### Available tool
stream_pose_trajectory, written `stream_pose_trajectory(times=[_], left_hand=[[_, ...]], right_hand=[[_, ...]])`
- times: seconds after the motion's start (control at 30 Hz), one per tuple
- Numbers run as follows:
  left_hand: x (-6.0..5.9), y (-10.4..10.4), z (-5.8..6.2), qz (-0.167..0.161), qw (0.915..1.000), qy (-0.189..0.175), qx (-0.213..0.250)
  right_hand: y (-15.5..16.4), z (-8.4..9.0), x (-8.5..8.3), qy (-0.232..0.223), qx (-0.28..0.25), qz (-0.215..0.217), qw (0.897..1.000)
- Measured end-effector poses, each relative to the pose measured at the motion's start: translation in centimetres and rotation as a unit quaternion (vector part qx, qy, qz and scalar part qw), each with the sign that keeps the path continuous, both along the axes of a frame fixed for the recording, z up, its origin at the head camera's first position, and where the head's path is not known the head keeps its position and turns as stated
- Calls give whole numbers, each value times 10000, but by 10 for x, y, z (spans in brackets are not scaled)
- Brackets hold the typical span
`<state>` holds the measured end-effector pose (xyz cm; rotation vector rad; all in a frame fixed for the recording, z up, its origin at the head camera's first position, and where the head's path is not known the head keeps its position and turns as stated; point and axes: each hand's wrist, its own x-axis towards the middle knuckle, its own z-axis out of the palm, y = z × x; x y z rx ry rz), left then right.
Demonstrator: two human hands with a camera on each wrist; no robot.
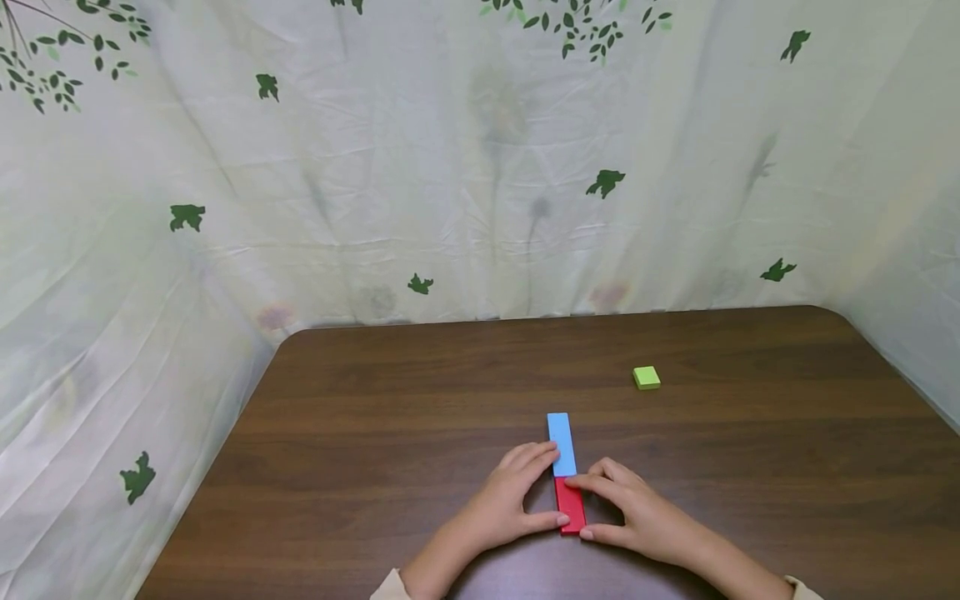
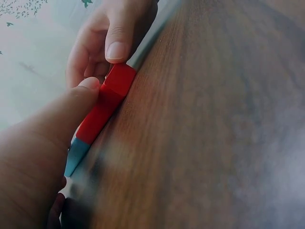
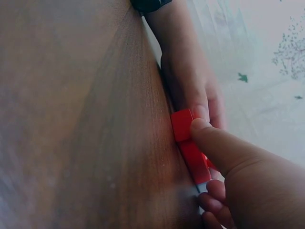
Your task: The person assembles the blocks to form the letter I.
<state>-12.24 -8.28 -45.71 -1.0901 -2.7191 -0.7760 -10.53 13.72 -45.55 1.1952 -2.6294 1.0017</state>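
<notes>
hands [image 1: 507, 498] [image 1: 639, 510] on red block [image 1: 569, 502]

The head view is bright, pale glare marking the dark-brown wood-grain table [image 1: 558, 577] near the bare left hand [image 1: 504, 498]; both wrist views look dimmer, blurrier.

left hand [image 2: 35, 148] at lower left, thumb tip against side of red block [image 2: 99, 114]; right hand [image 2: 112, 33] at top, thumb at one end of same block. at opposite end, adjoining blue block [image 2: 77, 153]. beneath, wood-grained tabletop [image 2: 205, 119]; behind, pale leaf-printed backdrop [image 2: 33, 71].
</notes>
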Motion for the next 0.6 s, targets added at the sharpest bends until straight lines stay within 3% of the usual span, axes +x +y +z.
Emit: stream_pose_trajectory(times=[0.33, 0.6], left_hand=[[1, 0, 1, 63, 9999, -155, -7], [1, 0, 1, 73, 9998, -184, -4]], right_hand=[[-1, 9, -5, -284, -152, -19, 9995], [0, 18, -16, 97, -472, -49, 9988]])
